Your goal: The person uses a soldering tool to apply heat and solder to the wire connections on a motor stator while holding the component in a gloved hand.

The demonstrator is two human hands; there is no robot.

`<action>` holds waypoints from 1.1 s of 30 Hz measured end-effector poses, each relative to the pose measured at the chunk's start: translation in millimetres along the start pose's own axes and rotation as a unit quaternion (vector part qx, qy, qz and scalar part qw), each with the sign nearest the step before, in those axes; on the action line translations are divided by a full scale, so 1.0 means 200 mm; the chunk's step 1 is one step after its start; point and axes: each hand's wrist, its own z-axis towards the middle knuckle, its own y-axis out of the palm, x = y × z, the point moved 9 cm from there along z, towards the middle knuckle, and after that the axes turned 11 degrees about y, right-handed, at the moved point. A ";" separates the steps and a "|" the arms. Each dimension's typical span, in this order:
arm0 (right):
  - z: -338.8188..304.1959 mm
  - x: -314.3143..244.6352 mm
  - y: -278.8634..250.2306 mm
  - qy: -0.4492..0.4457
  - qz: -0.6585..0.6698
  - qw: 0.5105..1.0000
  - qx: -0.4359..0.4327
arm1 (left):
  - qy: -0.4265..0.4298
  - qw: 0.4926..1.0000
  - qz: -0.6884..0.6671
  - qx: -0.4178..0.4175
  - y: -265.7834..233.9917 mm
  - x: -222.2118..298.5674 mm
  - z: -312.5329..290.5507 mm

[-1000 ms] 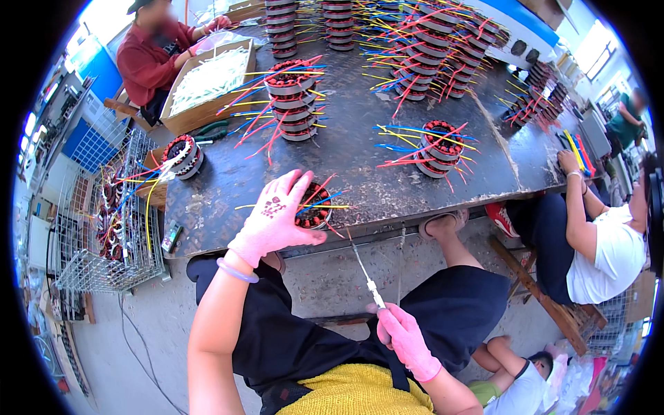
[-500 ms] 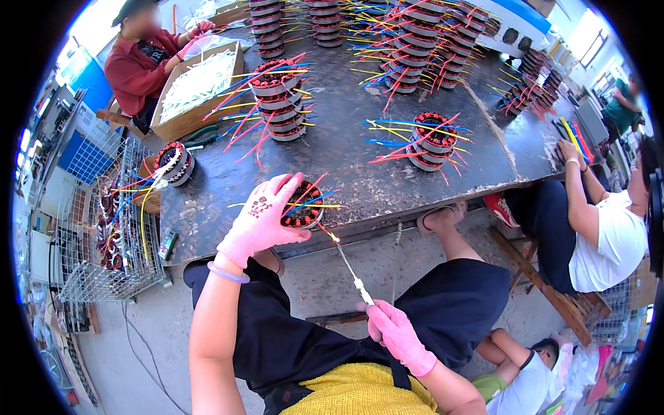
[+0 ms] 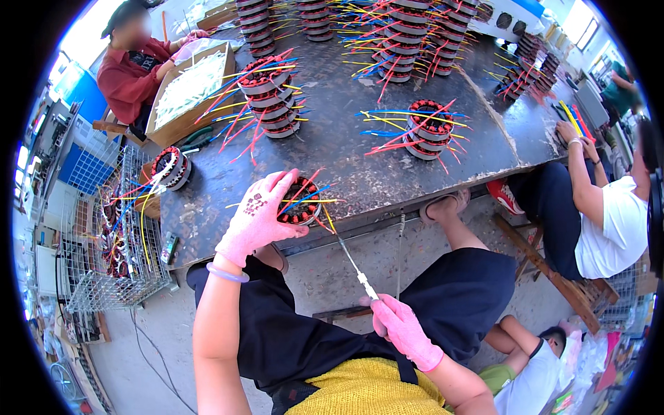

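Note:
In a pink glove, my left hand (image 3: pixel 254 216) grips a round motor stator (image 3: pixel 300 200) at the front edge of the table, thumb below and fingers over its rim. Red, blue and yellow leads stick out of the stator's open middle. A red and a yellow lead slant down from it to a thin grey rod-like piece with a white lower part (image 3: pixel 365 282). My right hand (image 3: pixel 407 333), also pink-gloved, is closed around the lower end of that white part, over my lap. Whether the slender piece is a tool or a sleeved wire I cannot tell.
Stacked stators (image 3: pixel 268 97) with coloured leads stand on the dark table (image 3: pixel 332 145), with a shorter stack (image 3: pixel 429 130) at right. One stator (image 3: pixel 171 167) sits near the left edge, by a wire basket (image 3: pixel 114 277). A box of white tubes (image 3: pixel 190 86) lies beyond. Co-workers sit around.
The bright orange glow where the lead meets the grey piece is gone. My right hand has shifted slightly right; the left still holds the stator. The whole view has shifted a little.

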 end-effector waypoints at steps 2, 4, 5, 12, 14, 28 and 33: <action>0.00 0.01 0.00 0.000 -0.002 1.000 0.000 | -0.008 1.000 0.000 -0.004 -0.01 0.01 0.00; 0.01 0.02 0.01 -0.002 0.004 1.000 -0.004 | -0.013 1.000 0.002 -0.005 -0.01 0.01 0.00; 0.01 0.01 0.00 -0.004 -0.006 1.000 -0.001 | -0.010 1.000 0.002 -0.003 -0.01 0.01 0.00; 0.01 0.00 0.01 -0.002 -0.012 1.000 -0.004 | 0.010 1.000 -0.003 0.003 -0.01 0.00 0.00; 0.01 0.01 0.00 -0.002 -0.019 1.000 -0.002 | 0.015 1.000 -0.010 0.001 -0.01 -0.01 0.01; 0.00 0.00 0.02 0.009 -0.007 1.000 -0.012 | 0.002 1.000 -0.005 -0.002 -0.01 0.00 0.00; 0.01 0.02 0.02 0.016 0.033 0.999 -0.023 | -0.001 1.000 -0.007 -0.007 -0.01 0.00 0.01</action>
